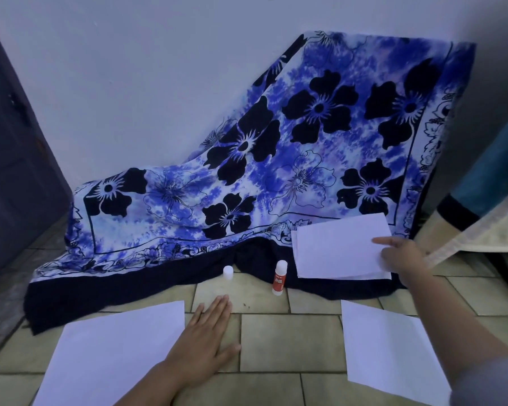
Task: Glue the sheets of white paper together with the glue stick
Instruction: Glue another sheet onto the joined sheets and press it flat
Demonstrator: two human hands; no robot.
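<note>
Sheets of white paper lay stacked at centre right, the right hand at their edge, its grip unclear, the left hand flat, fingers straight, on the floor, so lifting just one sheet cleanly seemed best.

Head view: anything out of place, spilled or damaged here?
Nothing spilled or damaged. The glue stick stands upright, its cap set apart on the tiles; the paper stack touched by the right hand is slightly fanned.
</note>
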